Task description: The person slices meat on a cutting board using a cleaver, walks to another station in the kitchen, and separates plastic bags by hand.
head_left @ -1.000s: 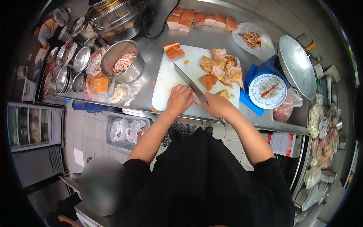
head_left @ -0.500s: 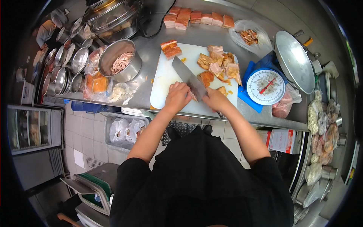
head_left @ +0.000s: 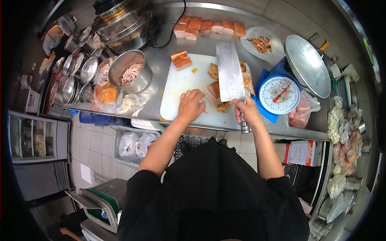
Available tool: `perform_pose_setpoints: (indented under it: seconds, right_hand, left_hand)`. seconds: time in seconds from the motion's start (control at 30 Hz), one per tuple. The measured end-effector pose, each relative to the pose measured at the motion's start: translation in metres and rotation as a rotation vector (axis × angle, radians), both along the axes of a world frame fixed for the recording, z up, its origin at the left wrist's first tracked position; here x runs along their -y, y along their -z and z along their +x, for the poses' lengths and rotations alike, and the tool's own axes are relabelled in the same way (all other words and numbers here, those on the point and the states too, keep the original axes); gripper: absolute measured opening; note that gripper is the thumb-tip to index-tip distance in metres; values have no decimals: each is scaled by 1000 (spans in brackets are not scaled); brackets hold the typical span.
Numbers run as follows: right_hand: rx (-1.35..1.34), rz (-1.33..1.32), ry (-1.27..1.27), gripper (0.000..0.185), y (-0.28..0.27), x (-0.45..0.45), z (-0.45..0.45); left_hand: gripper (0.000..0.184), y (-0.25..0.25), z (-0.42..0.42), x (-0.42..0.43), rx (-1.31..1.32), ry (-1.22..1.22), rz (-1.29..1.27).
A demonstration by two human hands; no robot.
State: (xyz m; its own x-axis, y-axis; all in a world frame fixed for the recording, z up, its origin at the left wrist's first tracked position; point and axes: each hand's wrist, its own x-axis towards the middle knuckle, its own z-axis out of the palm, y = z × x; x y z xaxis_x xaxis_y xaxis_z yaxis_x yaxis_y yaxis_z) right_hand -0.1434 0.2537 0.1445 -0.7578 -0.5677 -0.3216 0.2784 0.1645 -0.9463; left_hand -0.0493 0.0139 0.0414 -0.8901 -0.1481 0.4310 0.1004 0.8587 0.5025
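Observation:
In my right hand point(head_left: 247, 110) is a cleaver point(head_left: 230, 74), gripped by its handle, with its broad blade lying flat side up over the right part of the white cutting board point(head_left: 175, 86). Pieces of roast pork point(head_left: 214, 88) show to the left of the blade and past its right edge; the blade hides part of the pile. My left hand point(head_left: 191, 105) rests on the board, fingers apart and nothing in them, close to a small sliver of meat point(head_left: 206, 110). Two pork belly chunks point(head_left: 181, 60) sit at the board's far left corner.
Behind the board, several pork blocks point(head_left: 193, 29) form a row beside a bag of meat scraps point(head_left: 262, 44). A blue dial scale point(head_left: 279, 94) stands right of the board. Leftward are a steel pot point(head_left: 140, 76) of sliced meat and several metal bowls point(head_left: 88, 70).
The cleaver has swung right and turned its flat side up, moving from beside my left hand to over the pork pile. My left hand's fingers have spread on the board.

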Motion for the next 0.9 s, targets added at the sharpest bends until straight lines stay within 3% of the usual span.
perform_pose_setpoints:
  seconds: [0.17,0.27,0.43,0.57,0.63,0.67,0.73,0.77,0.9]
  right_hand:
    - [86,-25,98,19,0,-18,3]
    - [59,26,75,18,6,-42,10]
    - [46,178,99,16,17,-92,34]
    - [94,275,153,16,17,-120,56]
    - [93,290,158,17,14,-132,66]
    - [95,307,151,17,13,-138,70]
    - [119,309,172,18,17,-150,76]
    - [113,315,154,19,19,-154,78]
    - [139,349,128,21,13,-157,75]
  left_hand:
    - [43,-7,-24,-20,113,53,-124]
    - [39,-8,-30,-23,221,104,-165]
    - [15,-14,-36,-18,446,144,-295]
    - [17,-20,-43,-7,513,136,-245]
    - [13,-26,-50,6,550,129,-8]
    - [13,-30,-58,10,546,142,-14]
    - [7,-50,-79,15,603,152,726]
    - [3,-61,-96,11,575,165,877]
    - [7,-109,-210,-20,450,283,850]
